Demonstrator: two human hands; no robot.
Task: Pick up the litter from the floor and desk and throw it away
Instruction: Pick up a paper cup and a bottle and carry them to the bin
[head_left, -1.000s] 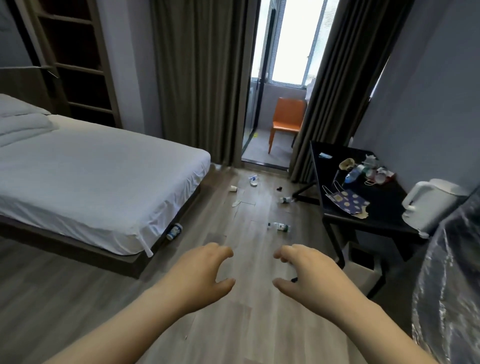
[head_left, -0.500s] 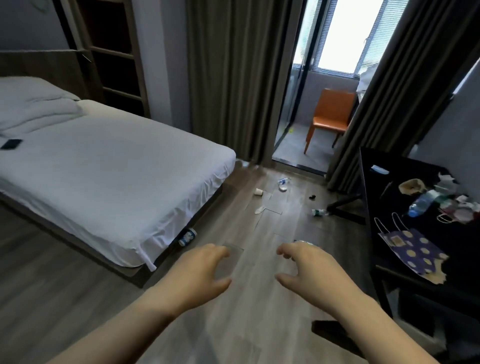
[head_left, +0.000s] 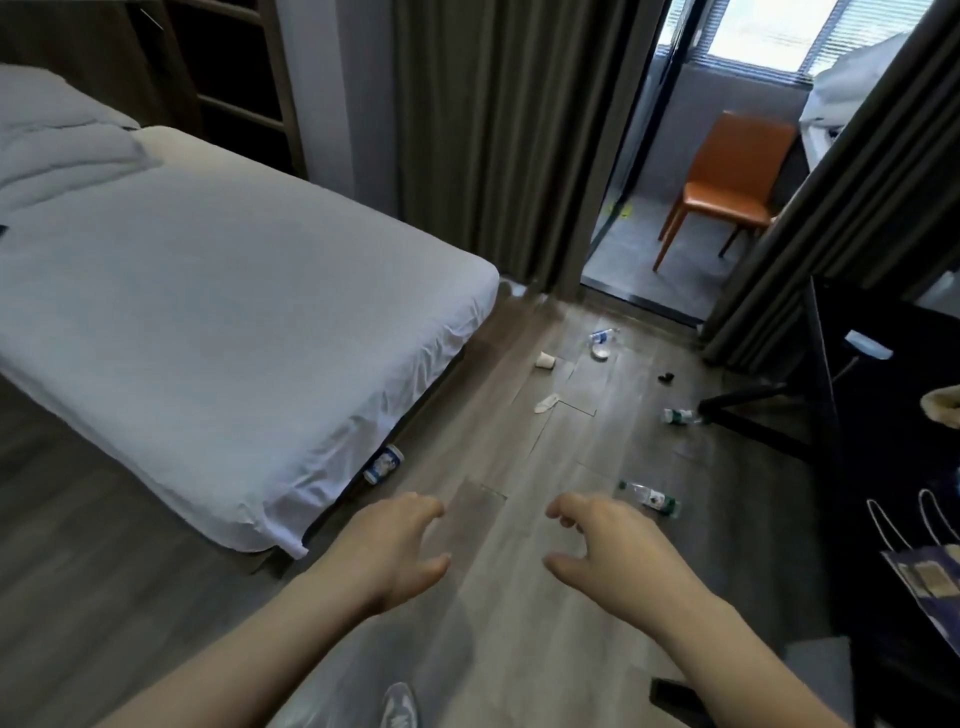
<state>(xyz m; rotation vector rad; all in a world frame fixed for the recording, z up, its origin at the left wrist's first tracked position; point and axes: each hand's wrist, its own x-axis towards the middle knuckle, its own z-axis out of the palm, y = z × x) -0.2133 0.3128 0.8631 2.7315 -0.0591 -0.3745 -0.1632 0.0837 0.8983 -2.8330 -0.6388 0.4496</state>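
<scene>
a bed (head_left: 208, 291) with a white sheet fills the left side, and a small can (head_left: 383, 464) lies on the wooden floor (head_left: 519, 649) at the bed's near edge, partly under the overhang. the left hand (head_left: 395, 545) hovers over the floor, fingers loosely curled, holding nothing; a shoe (head_left: 399, 706) shows below it at the bottom edge. farther off lie a paper cup (head_left: 545, 359) on its side and a pale wrapper (head_left: 548, 402). near the doorway lies a clear bottle (head_left: 602, 336). the right hand (head_left: 618, 545) hangs near the left one in the same loose pose, gripping nothing. just past its fingers lies a green-capped bottle (head_left: 649, 498), and another bottle (head_left: 680, 416) lies by the bench's foot. an orange chair (head_left: 727, 182) stands beyond the doorway. the dark bench (head_left: 883, 441) at the right carries a blue paper bag (head_left: 930, 577).
</scene>
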